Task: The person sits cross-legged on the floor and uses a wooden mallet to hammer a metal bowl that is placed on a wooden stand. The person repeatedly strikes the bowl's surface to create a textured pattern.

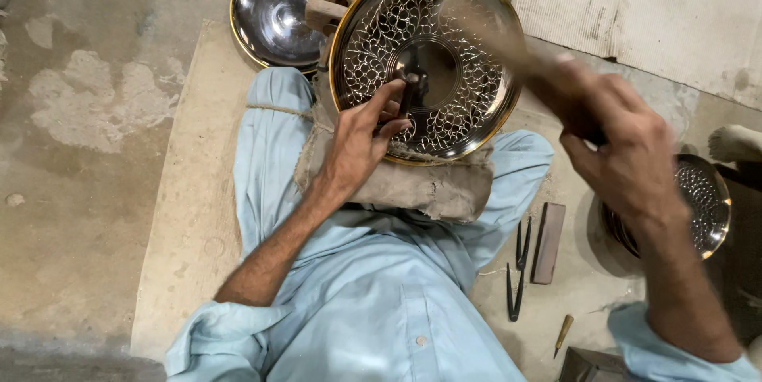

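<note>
A round metal plate (pixel 468 124) with a gold rim and an engraved leaf pattern rests tilted on a cloth pad (pixel 429 188) between my legs. My left hand (pixel 361 140) holds a small dark chisel (pixel 411 92) upright against the plate's centre. My right hand (pixel 619 140) is raised to the right of the plate, gripping a wooden hammer handle (pixel 484 29) that is blurred by motion above the plate.
A plain dark plate (pixel 270 13) and wooden blocks (pixel 329 1) lie beyond the engraved one. Another engraved plate (pixel 710 207) sits at the right. On the mat lie dividers (pixel 520 267), a flat stone block (pixel 549 243) and a small chisel (pixel 563 334).
</note>
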